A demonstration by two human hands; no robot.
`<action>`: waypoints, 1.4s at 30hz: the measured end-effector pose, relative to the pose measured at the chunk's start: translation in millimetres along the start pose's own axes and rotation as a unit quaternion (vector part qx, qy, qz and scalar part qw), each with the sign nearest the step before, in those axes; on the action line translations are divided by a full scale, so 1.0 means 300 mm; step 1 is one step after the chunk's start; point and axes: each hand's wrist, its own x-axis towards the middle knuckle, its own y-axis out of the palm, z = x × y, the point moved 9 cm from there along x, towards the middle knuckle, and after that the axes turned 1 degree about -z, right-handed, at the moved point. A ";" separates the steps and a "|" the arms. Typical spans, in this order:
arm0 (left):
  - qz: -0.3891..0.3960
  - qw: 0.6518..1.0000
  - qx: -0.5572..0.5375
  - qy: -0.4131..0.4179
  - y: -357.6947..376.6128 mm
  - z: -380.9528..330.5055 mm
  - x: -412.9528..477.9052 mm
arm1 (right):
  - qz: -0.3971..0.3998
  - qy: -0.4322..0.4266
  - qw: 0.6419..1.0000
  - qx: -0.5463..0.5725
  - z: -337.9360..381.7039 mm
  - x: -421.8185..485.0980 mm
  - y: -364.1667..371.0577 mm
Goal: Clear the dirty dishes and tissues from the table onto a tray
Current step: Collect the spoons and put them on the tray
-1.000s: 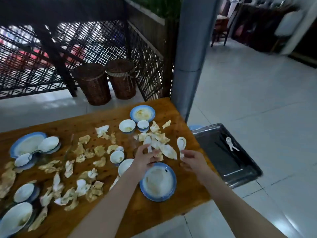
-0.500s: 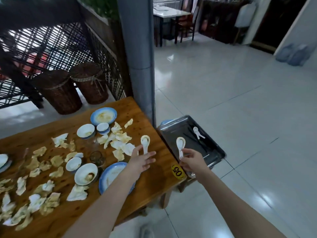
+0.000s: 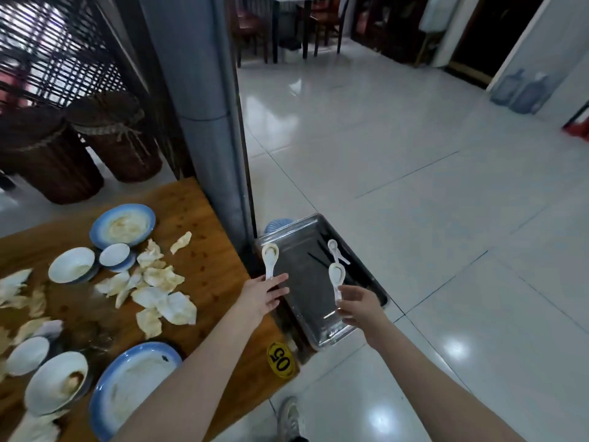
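White ceramic soup spoons [image 3: 270, 258] [image 3: 336, 279], one pinched by each hand [image 3: 263, 295] [image 3: 358, 306], hover above a rectangular steel tray [image 3: 306, 282] just beyond the fingertips.

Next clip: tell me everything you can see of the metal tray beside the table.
The tray is a rectangular, shiny pan, seemingly steel, with a raised rim. It sits level beside the table, below its top; its support is hidden. One loose spoon and thin dark sticks lie inside. The left hand pinches a second spoon over its left edge, the right hand a third spoon over its middle.
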 end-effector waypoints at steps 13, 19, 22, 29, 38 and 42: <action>0.027 0.995 0.063 -0.074 0.510 -0.013 0.323 | -0.085 0.083 0.993 0.026 0.042 0.329 -0.427; -0.015 0.992 0.074 -0.096 0.532 0.032 0.446 | -0.072 0.129 0.989 0.011 0.012 0.517 -0.507; -0.061 0.988 0.061 -0.125 0.528 0.078 0.516 | -0.033 0.138 0.990 -0.006 0.024 0.646 -0.519; -0.126 0.981 0.006 -0.148 0.589 0.197 0.636 | 0.042 0.172 0.981 -0.079 -0.002 0.906 -0.535; -0.125 0.985 0.019 -0.117 0.676 0.336 0.818 | 0.088 0.210 0.959 -0.168 -0.196 1.148 -0.524; -0.141 0.983 0.028 -0.118 0.656 0.400 0.892 | 0.105 0.219 0.953 -0.179 -0.277 1.235 -0.499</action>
